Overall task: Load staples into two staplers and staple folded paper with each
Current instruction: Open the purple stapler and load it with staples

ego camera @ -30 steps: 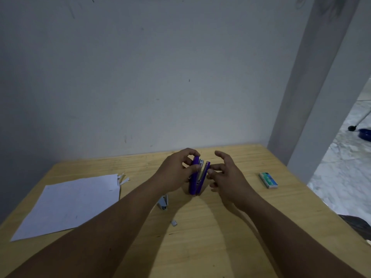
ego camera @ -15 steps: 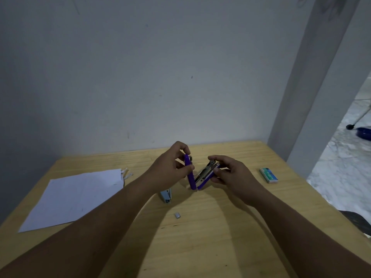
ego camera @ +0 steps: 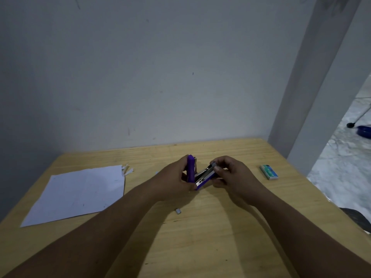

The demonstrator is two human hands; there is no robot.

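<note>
Now purple stapler hinged wider (magazine exposed); left hand grips cover, right hand pinches magazine tip.

— Any readable text, label or number anywhere?
— None. Printing on the green staple box near the tabletop's right edge, too blurred to read. White paper by the left edge: faint marks only, no legible words.
</note>
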